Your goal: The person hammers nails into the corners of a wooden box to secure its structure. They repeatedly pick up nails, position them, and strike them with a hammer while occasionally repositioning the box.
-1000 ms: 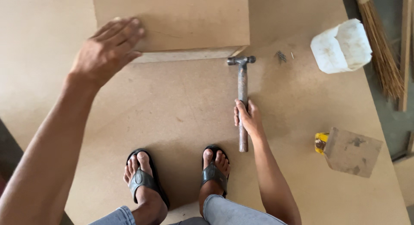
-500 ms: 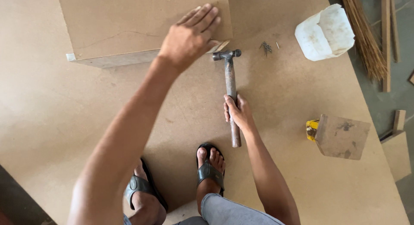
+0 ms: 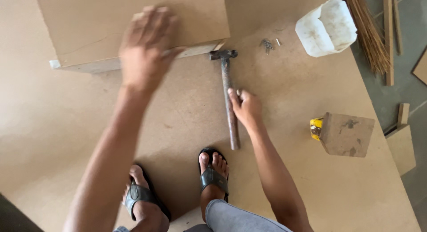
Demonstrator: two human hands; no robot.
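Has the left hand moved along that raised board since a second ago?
Yes. The left hand has slid right along the board, from near its left end towards the corner by the hammer, which lies where it was.

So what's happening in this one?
A person crouches on a large fibreboard sheet, seen from above. The left hand, blurred, is over the near edge of a thick board. The right hand rests on the handle of a hammer lying flat, its head by the board's corner. A few nails, a white plastic container and a yellow tape measure lie to the right.
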